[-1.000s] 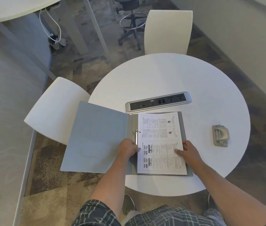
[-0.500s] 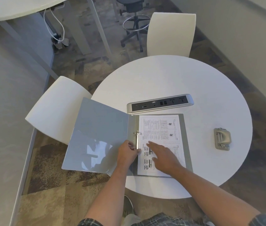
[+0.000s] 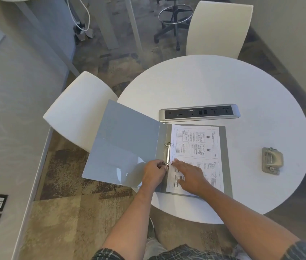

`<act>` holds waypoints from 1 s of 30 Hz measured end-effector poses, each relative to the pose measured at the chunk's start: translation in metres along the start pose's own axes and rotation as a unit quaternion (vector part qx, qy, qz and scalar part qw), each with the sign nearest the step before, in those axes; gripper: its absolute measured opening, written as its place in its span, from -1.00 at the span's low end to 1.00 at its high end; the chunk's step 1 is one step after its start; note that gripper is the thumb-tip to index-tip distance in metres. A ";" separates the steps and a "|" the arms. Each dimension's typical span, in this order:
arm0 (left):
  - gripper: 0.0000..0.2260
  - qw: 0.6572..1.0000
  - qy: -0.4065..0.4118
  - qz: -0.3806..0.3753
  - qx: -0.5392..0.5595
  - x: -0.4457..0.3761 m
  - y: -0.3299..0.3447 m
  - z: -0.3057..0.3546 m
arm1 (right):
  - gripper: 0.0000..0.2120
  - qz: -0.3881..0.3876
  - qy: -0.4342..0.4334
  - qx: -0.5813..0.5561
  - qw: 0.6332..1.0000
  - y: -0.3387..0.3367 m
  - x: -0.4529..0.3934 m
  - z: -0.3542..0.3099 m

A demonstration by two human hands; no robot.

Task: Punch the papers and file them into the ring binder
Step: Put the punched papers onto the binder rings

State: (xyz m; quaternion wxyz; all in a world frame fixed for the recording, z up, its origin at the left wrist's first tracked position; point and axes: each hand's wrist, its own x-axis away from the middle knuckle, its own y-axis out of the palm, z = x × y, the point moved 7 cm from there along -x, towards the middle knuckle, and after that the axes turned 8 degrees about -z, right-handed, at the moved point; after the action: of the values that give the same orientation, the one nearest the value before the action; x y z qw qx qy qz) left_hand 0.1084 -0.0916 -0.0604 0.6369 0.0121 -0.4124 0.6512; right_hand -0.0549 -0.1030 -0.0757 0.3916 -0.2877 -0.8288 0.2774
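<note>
Left hand (image 3: 155, 170) curled at the near end of the ring mechanism (image 3: 167, 154), fingers pinching the lower ring; right hand (image 3: 190, 175) flat on the papers (image 3: 197, 147), fingers straight, fingertips just beside that same ring. Papers lying on the right-hand board of the ring binder (image 3: 129, 139), left edge against the rings; impossible to tell whether the punched holes sit over the prongs. Front cover lifted at a slant, overhanging the near-left edge of the counter (image 3: 223, 83).

Likely trouble from here — snapping the rings together with a hole not seated, tearing or creasing the margin; a fingertip caught between the closing prongs, given how close both hands sit. Pressing too hard with the flat hand could slide the sheets off line. Half-unsupported cover could tip the binder off the edge if weight shifts left.

Further out, hole punch (image 3: 272, 163) well apart on the right, untouched; power strip (image 3: 199, 112) just beyond the binder's far edge — no hindrance.
</note>
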 end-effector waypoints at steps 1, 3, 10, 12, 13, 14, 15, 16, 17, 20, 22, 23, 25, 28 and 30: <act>-0.75 1.000 -0.001 -0.002 -0.003 0.000 0.001 0.000 | -0.28 0.001 0.000 -0.001 1.000 0.000 0.000 0.000; -0.74 1.000 -0.001 -0.001 -0.007 -0.003 0.002 0.000 | -0.28 0.003 0.000 -0.006 1.000 -0.001 0.001 0.000; -0.78 0.999 0.004 0.006 -0.047 -0.007 0.004 0.007 | -0.29 -0.003 0.006 -0.039 0.999 -0.002 -0.001 0.002; -0.80 0.999 0.006 0.006 -0.048 -0.009 0.005 0.008 | -0.29 -0.001 0.010 -0.066 0.998 -0.003 -0.001 0.002; -0.81 0.999 0.007 0.009 -0.046 -0.009 0.004 0.009 | -0.28 0.000 0.012 -0.076 0.997 -0.004 -0.001 0.002; -0.82 0.999 0.006 0.013 -0.041 -0.009 0.004 0.010 | -0.28 0.000 0.015 -0.082 0.996 -0.004 -0.001 0.003; -0.83 0.999 0.008 0.019 -0.038 -0.009 0.003 0.011 | -0.28 0.000 0.016 -0.085 0.996 -0.005 -0.001 0.003; -0.84 0.999 0.010 0.025 -0.037 -0.010 0.003 0.013 | -0.28 0.000 0.017 -0.089 0.996 -0.005 -0.001 0.003; -0.85 0.999 0.015 0.028 -0.037 -0.011 0.004 0.014 | -0.27 0.001 0.018 -0.097 0.995 -0.005 -0.001 0.003; -0.87 0.999 0.017 0.019 -0.029 -0.013 0.009 0.019 | -0.31 0.039 0.029 -0.155 0.987 -0.012 0.002 0.009; -0.89 1.000 0.005 0.015 0.000 -0.016 0.010 0.019 | -0.37 0.092 0.062 -0.145 0.983 -0.021 0.008 0.019; -0.89 1.000 -0.006 0.013 0.017 -0.017 0.010 0.019 | -0.39 0.122 0.085 -0.121 0.981 -0.025 0.012 0.025; -0.90 0.998 -0.029 0.007 0.048 -0.020 0.011 0.017 | -0.38 0.169 0.125 -0.089 0.974 -0.030 0.019 0.040; -0.94 0.996 -0.039 0.008 0.076 -0.024 0.012 0.015 | -0.35 0.180 0.146 -0.092 0.968 -0.029 0.027 0.056; -0.91 0.997 -0.036 0.013 0.071 -0.026 0.010 0.015 | -0.34 0.169 0.145 -0.099 0.970 -0.029 0.030 0.061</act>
State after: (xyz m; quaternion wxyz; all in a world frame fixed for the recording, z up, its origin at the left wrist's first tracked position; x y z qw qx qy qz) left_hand 0.0973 -0.1198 -0.0702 0.6101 0.0755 -0.3882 0.6865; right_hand -0.1271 -0.1158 -0.0741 0.4249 -0.4980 -0.7258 0.2115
